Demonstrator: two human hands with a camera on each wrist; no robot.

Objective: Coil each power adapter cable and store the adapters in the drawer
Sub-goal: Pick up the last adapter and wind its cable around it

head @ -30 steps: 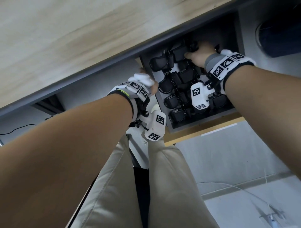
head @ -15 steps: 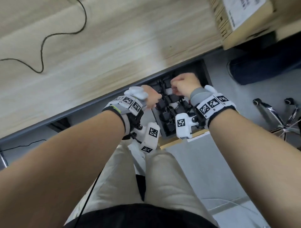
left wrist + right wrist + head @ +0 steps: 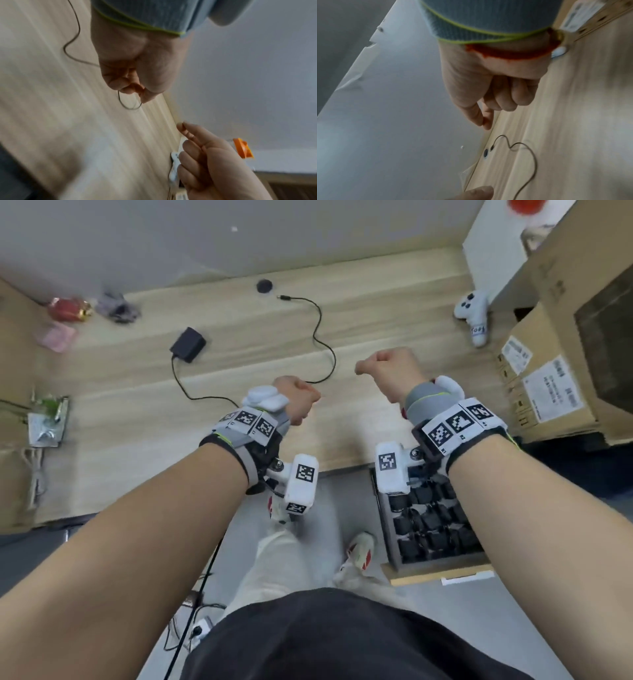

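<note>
A black power adapter (image 3: 187, 344) lies on the wooden desk (image 3: 120, 422), and its thin cable (image 3: 318, 337) snakes loose across the desk to a plug (image 3: 284, 298) near the wall. My left hand (image 3: 301, 398) hovers with curled fingers over a stretch of that cable (image 3: 75, 33), which stays flat on the wood. To its right my right hand (image 3: 383, 369) is held above the desk in a loose fist and holds nothing; its thumb and forefinger (image 3: 485, 119) touch. Below the desk edge the drawer (image 3: 388, 529) stands pulled out, packed with several black adapters (image 3: 431, 522).
Cardboard boxes (image 3: 555, 378) crowd the desk's right end, with a white controller (image 3: 474, 313) beside them. A red object (image 3: 68, 309) and small clutter lie at the far left. A round black cable port (image 3: 264, 285) sits near the wall. My legs are under the desk edge.
Both hands have left the drawer and risen over the desk top. The right hand let go of the adapters in the drawer. My view swung up from the drawer to the desk.
</note>
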